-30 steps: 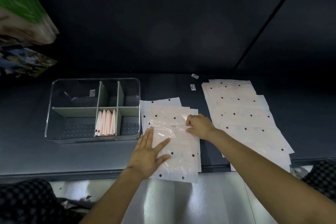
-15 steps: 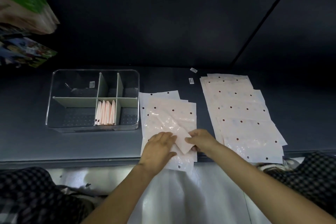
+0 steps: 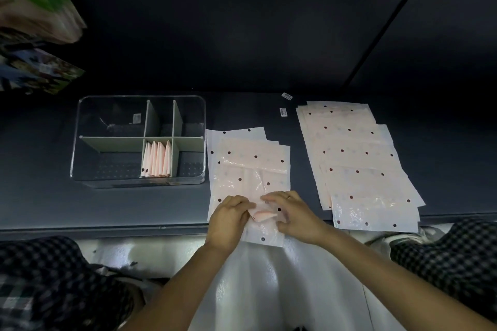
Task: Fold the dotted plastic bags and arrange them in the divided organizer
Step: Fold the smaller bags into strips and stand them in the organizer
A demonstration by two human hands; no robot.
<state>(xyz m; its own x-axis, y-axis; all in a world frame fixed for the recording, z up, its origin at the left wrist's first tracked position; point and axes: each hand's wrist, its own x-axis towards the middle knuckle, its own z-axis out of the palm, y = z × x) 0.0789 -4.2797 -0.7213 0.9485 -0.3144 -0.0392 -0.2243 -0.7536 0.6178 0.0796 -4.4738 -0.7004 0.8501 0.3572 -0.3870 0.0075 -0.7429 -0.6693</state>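
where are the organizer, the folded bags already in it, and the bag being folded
divided organizer (image 3: 80,142), head view, clear left wall
folded bags (image 3: 157,160), head view, middle of the upright pink row in the near middle compartment
bag being folded (image 3: 262,215), head view, small folded piece between both hands

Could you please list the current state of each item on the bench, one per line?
Clear plastic divided organizer: upright, one near compartment filled.
Folded pink dotted bags: standing on edge in that compartment.
Middle stack of dotted plastic bags: flat, unfolded.
Right stack of dotted plastic bags: flat, fanned, untouched.
Small folded bag: pinched between both hands.
Left hand: gripping.
Right hand: gripping.
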